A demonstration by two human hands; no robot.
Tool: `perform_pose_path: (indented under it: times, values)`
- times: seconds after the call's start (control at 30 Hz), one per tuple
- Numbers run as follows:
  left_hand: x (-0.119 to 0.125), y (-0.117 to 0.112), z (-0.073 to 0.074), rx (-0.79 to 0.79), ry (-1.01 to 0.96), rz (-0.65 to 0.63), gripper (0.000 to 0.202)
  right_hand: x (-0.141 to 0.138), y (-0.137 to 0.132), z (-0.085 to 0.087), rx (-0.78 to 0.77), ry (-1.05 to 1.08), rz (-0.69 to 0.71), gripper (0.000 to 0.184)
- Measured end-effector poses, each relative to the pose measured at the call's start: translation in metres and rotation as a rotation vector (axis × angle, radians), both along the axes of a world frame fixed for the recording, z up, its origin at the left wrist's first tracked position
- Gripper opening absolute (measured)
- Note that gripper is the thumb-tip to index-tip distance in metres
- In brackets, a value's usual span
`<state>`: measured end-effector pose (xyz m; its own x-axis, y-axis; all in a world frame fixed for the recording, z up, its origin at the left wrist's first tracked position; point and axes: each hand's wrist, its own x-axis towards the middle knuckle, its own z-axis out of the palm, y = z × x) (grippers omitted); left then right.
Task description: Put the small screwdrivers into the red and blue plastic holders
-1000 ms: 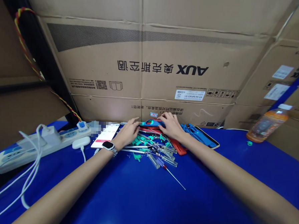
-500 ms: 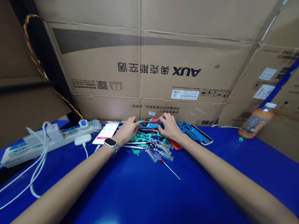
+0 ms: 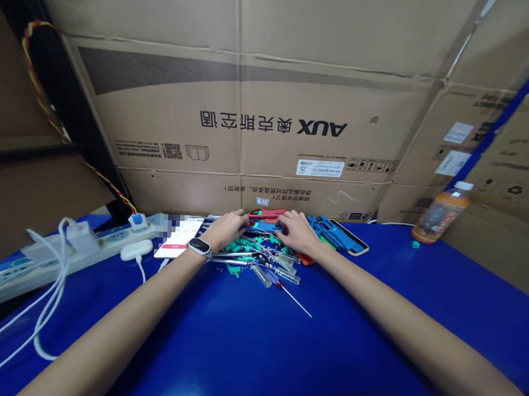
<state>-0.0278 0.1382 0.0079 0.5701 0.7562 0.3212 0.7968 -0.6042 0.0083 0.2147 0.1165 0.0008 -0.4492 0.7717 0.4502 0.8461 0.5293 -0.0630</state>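
My left hand, with a smartwatch on its wrist, and my right hand both reach to a heap of small tools at the far side of the blue table. Between the two hands lies a blue tool, and each hand's fingers curl round one end of it. A red tool lies just behind it. In the heap are clear-handled screwdrivers, green-handled pieces and metal rods. One thin screwdriver sticks out toward me.
A phone with a lit screen lies left of the heap. Further left are a white power strip with plugs and white cables. Blue tools lie right of the heap, an orange bottle at far right. Cardboard boxes wall the back.
The camera has shifted a little, so everything sits slightly further left. Both hands stay on the blue tool atop the heap, barely moved.
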Motion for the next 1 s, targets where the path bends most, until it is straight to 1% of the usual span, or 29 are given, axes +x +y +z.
perform_pose_path:
  times: [0.1, 0.23, 0.43, 0.53, 0.67, 0.83, 0.9, 1.0]
  values:
    - [0.004, 0.003, 0.003, 0.015, -0.012, 0.023, 0.022, 0.001, 0.006, 0.002, -0.009, -0.020, -0.046, 0.020]
    - [0.011, 0.007, 0.005, 0.033, -0.056, 0.043, 0.026, 0.000, 0.011, 0.006, -0.038, -0.040, -0.096, 0.016]
    - [0.009, 0.010, -0.003, 0.022, -0.129, 0.033, 0.026, 0.000, 0.011, 0.007, -0.067, -0.014, -0.171, 0.017]
    - [0.004, 0.012, -0.007, 0.007, -0.157, 0.021, 0.027, 0.002, 0.010, 0.006, -0.100, 0.009, -0.164, 0.014]
    - [-0.002, 0.012, -0.008, 0.008, -0.207, 0.019, 0.028, 0.005, 0.004, 0.008, -0.133, 0.079, -0.153, 0.022]
    - [-0.001, -0.004, -0.005, 0.018, -0.270, -0.009, 0.026, 0.013, -0.013, 0.012, -0.139, 0.137, -0.190, 0.019]
    - [0.005, -0.013, -0.001, 0.015, -0.282, -0.047, 0.025, 0.019, -0.024, 0.013, -0.135, 0.140, -0.227, 0.019]
    - [0.020, -0.028, 0.004, 0.004, -0.280, -0.133, 0.022, 0.026, -0.046, 0.012, -0.133, 0.122, -0.282, 0.015]
